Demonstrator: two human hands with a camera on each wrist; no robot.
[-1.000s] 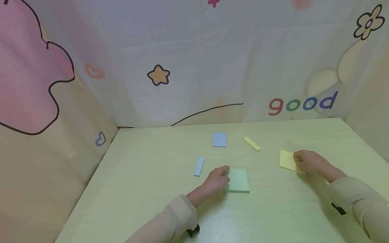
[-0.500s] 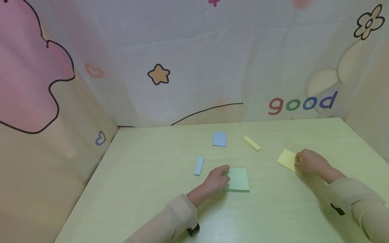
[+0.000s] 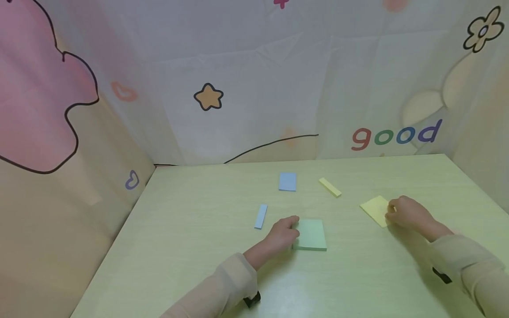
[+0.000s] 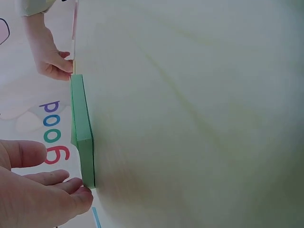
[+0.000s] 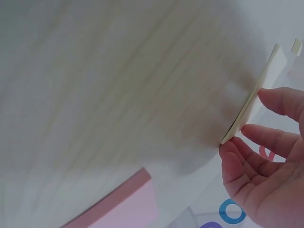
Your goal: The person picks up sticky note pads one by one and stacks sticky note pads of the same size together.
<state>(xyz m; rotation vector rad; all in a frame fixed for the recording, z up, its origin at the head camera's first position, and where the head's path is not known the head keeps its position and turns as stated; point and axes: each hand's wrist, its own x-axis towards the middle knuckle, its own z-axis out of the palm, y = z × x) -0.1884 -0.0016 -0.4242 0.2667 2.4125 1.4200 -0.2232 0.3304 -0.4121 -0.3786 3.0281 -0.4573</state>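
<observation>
A thick green square sticky-note pad [image 3: 312, 235] lies in the middle of the table. At its left edge my left hand [image 3: 280, 238] touches it, index finger stretched along the pad's far left corner; in the left wrist view the thumb stands off from the green pad [image 4: 83, 123]. To the right, my right hand [image 3: 409, 215] pinches the near right side of a thin yellow square sticky-note pad [image 3: 375, 210]. The right wrist view shows thumb and fingertips on the yellow pad [image 5: 261, 88], its underside partly off the table.
Behind the green pad lie a blue square pad [image 3: 287, 181] and a yellow strip [image 3: 330, 187]. A light blue strip [image 3: 260, 216] is left of it. In the right wrist view a pink block-like pad [image 5: 128, 204] sits near the right hand. A printed cloth [image 3: 254, 101] surrounds the table.
The yellow pad has turned clockwise under my right hand, its corner now pointing away from me. My left hand and the green pad have stayed in place.
</observation>
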